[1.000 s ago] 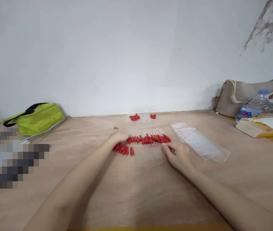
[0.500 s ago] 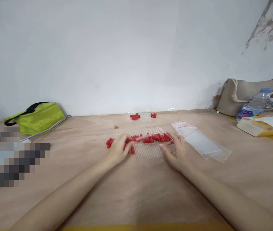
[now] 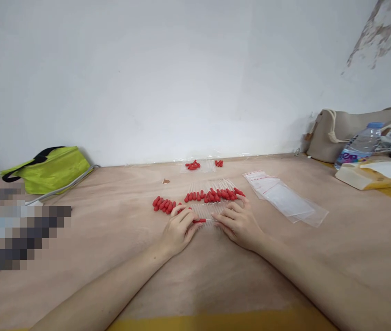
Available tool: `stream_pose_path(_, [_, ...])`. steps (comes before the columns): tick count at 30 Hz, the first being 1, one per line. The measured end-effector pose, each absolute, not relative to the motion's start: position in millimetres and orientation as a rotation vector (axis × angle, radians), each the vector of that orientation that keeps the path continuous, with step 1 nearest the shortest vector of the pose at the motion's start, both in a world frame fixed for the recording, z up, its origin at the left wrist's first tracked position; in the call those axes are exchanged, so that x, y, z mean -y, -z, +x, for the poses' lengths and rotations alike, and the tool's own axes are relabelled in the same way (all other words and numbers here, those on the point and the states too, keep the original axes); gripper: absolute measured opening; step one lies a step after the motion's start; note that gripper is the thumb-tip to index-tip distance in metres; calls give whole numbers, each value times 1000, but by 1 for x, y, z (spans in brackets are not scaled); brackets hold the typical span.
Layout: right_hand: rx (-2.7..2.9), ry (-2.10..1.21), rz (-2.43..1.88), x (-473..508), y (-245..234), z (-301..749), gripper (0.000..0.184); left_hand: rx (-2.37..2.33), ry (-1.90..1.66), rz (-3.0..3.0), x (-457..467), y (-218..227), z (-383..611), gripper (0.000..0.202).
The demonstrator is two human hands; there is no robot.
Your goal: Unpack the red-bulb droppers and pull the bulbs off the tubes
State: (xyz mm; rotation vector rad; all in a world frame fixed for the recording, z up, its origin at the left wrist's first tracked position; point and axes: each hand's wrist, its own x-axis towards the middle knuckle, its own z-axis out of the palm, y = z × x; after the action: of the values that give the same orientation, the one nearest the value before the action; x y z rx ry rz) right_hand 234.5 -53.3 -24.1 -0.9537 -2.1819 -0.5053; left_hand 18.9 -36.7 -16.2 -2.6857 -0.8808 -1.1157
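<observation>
My left hand (image 3: 178, 231) pinches a small red rubber bulb (image 3: 200, 220) between thumb and fingertips. From the right, my right hand (image 3: 239, 224) grips a thin clear glass tube (image 3: 210, 220) whose end meets the bulb's mouth; how far it goes in I cannot tell. Beneath and behind both hands lies a row of bare glass tubes (image 3: 203, 211). Farther back, a row of droppers (image 3: 218, 195) has red bulbs toward me and clear tips toward the wall. Several loose red bulbs (image 3: 163, 205) lie left of the rows, some partly behind my left hand.
Clear zip bags (image 3: 287, 201) lie to the right. Against the wall rest a clear bag with red bulbs (image 3: 192, 165) and more bulbs (image 3: 219, 163). A green pouch (image 3: 55, 170) stands left; a water bottle (image 3: 361, 146) and a beige bag (image 3: 323, 138) stand right.
Both hands have come nearer to me and closer together, over the bare tubes. The red bulb and glass tube now meet end to end. More loose bulbs show at the left.
</observation>
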Motion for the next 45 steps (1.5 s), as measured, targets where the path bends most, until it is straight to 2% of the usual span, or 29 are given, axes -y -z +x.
stream_pose_path(5, [2263, 469, -984, 55, 24, 234, 21, 885, 951, -2689, 35, 16, 19, 22])
stream_pose_path(19, [2253, 390, -904, 58, 21, 233, 17, 859, 957, -2657, 39, 16, 21, 14])
stream_pose_path(40, [2247, 369, -915, 61, 27, 242, 19, 797, 1013, -2649, 39, 20, 15, 15])
stream_pose_path(45, [2140, 335, -1076, 56, 22, 254, 20, 939, 1263, -2659, 36, 21, 8, 19])
